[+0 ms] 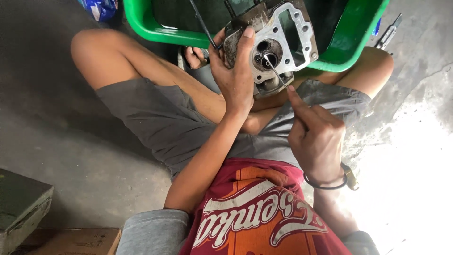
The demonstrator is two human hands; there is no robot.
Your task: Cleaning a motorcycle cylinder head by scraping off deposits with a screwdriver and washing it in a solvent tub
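Engine cylinder head [278, 35], grey cast metal with a round combustion chamber, held above the lap against the near rim of a green plastic tub [351, 45]. Left hand [233, 71]: grip wrapped tight round the head's left side, thumb laid on its face. Right hand [316, 137]: fingers pinched on a thin metal rod [276, 71] whose tip rests inside the chamber. Person seated on the concrete floor [71, 156]; a cardboard box [75, 242] lies at the floor's lower left.
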